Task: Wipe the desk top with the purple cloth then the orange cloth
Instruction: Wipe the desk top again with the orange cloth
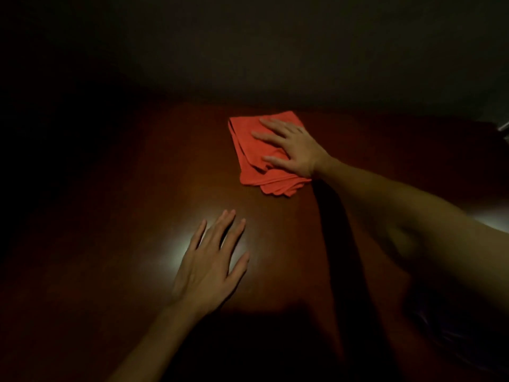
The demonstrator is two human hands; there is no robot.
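Observation:
An orange cloth [249, 150], folded in several layers, lies on the dark reddish-brown desk top [137, 194] toward the back middle. My right hand [292, 147] presses flat on it with straight, spread fingers. My left hand [212, 260] rests flat on the bare desk nearer to me, fingers straight, holding nothing. A bright glare on the wood sits under that hand. The purple cloth is not in view.
The room is dim. A dark wall rises behind the desk's far edge. A small metallic object [504, 128] shows at the right edge. The left side and the near edge of the desk fade into shadow.

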